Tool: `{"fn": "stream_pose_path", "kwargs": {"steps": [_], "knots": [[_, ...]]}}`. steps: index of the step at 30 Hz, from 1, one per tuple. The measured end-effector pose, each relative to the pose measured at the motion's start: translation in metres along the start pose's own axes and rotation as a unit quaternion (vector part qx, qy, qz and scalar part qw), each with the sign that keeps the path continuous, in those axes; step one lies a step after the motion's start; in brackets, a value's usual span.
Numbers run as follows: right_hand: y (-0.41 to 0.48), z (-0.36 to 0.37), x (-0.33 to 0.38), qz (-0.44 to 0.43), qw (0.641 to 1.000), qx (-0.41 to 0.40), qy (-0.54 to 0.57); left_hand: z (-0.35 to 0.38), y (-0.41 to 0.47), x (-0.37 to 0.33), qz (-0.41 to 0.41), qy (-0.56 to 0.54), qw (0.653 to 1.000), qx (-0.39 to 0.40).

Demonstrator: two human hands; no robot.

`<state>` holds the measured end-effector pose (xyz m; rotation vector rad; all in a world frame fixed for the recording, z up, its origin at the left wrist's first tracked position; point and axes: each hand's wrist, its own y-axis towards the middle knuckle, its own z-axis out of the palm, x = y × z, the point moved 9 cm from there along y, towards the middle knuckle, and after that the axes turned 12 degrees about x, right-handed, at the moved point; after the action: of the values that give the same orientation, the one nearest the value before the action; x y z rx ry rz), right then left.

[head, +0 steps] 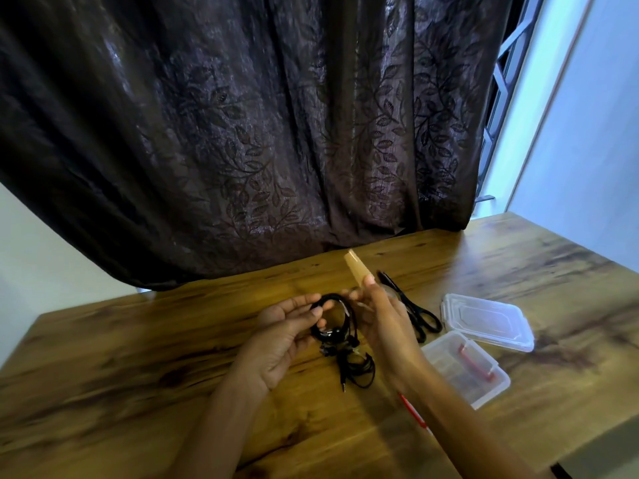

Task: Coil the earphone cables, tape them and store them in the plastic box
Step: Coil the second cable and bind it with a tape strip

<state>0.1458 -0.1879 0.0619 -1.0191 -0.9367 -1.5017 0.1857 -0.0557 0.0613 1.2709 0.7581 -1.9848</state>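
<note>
Left hand: above the table, a coiled earphone cable in its fingers. Right hand: just right of the coil, a strip of tape rising from its fingertips. Loose earphone cables: on the table below and between both hands. Scissors: just right of the right hand. Lid: further right, beyond the scissors. Plastic box: right of the right wrist, nearer than the lid.

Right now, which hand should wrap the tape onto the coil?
Right. The right hand already pinches the strip of tape just above the coiled earphone cable, while the left hand is busy holding that coil in shape.
</note>
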Motion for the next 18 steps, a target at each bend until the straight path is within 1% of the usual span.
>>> {"fn": "stream_pose_path", "kwargs": {"steps": [2,4,5,6,8,10,11,13,15,16,18], "knots": [[-0.007,-0.01,0.017,-0.089,0.99,-0.077,-0.078,0.001,-0.001,-0.005,0.008,0.012,1.0,0.0],[-0.021,-0.009,0.043,-0.216,0.954,-0.122,-0.166,0.002,-0.003,-0.008,0.015,0.023,1.0,0.001],[-0.029,-0.008,0.053,-0.275,0.925,-0.144,-0.217,0.003,-0.003,-0.009,0.016,0.029,0.999,0.001],[-0.038,-0.005,0.062,-0.328,0.889,-0.166,-0.273,0.004,-0.004,-0.01,0.018,0.035,0.999,0.0],[-0.053,0.007,0.073,-0.405,0.802,-0.193,-0.395,0.006,-0.004,-0.011,0.023,0.042,0.999,-0.005],[-0.061,0.023,0.075,-0.448,0.721,-0.194,-0.492,0.009,-0.005,-0.011,0.026,0.047,0.999,-0.007],[-0.064,0.029,0.073,-0.462,0.691,-0.19,-0.522,0.011,-0.006,-0.011,0.026,0.05,0.998,-0.005],[-0.068,0.038,0.072,-0.487,0.645,-0.178,-0.562,0.014,-0.008,-0.012,0.029,0.054,0.998,-0.002],[-0.071,0.043,0.069,-0.505,0.609,-0.17,-0.587,0.016,-0.009,-0.014,0.038,0.058,0.998,-0.002],[-0.072,0.045,0.067,-0.51,0.599,-0.165,-0.596,0.017,-0.01,-0.015,0.041,0.065,0.997,-0.003],[-0.071,0.046,0.065,-0.507,0.596,-0.147,-0.605,0.019,-0.011,-0.017,0.049,0.081,0.995,-0.002]]}}
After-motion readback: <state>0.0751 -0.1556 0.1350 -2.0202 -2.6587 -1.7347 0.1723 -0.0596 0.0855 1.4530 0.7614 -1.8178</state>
